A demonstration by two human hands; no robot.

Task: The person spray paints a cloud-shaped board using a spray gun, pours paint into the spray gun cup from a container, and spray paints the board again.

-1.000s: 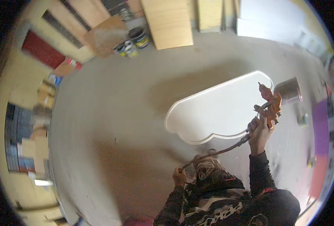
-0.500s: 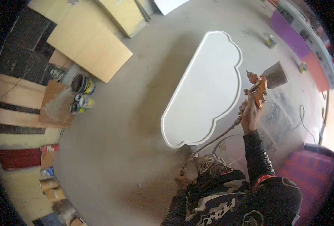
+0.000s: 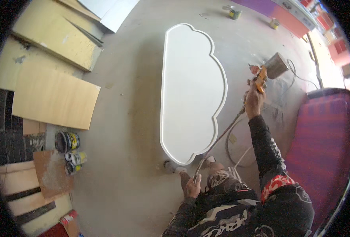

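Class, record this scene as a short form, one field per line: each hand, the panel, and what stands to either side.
Right hand: grips an orange spray gun with a cup
Left hand: holds the hose that runs from the right hand
Panel: white, straight left edge, scalloped right edge
To the left: wooden boards, cans
To the right: purple-and-red surface

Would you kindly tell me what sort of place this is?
Likely a spray-painting workshop: the right hand holds an orange spray gun, and round yellow-labelled cans and flat pale wooden boards are at the left.
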